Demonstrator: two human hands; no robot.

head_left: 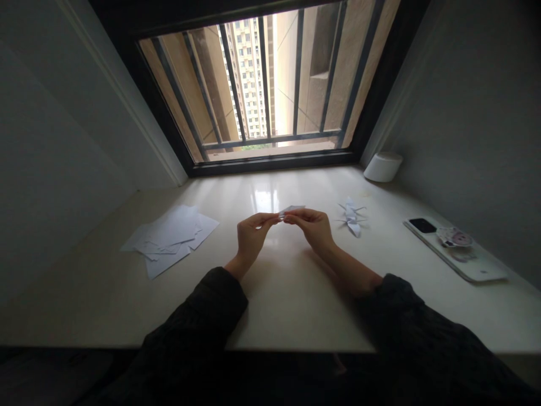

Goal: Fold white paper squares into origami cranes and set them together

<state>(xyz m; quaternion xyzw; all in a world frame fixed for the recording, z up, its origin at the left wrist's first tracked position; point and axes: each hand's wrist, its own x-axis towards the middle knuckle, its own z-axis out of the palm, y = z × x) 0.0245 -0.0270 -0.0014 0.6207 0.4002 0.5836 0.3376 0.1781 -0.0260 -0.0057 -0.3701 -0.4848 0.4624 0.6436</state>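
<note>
Between my two hands is a small piece of folded white paper (pixel 295 208), raised over the middle of the sill. My left hand (pixel 256 231) pinches its near left end between thumb and fingers. The thumb and fingers of my right hand (pixel 311 226) are closed on its right side, close to the left fingertips. Much of the paper is hidden behind the fingers, so its exact folded form cannot be made out. To the right of my right hand stand folded paper cranes (pixel 351 216), close together in a row.
Loose white paper sheets (pixel 171 234) lie in an overlapping pile at the left. A phone in a white case (pixel 459 251) rests at the right. A white rounded container (pixel 382 167) stands in the back right corner, beside the barred window (pixel 270 84). The pale sill (pixel 287 304) ends at a front edge.
</note>
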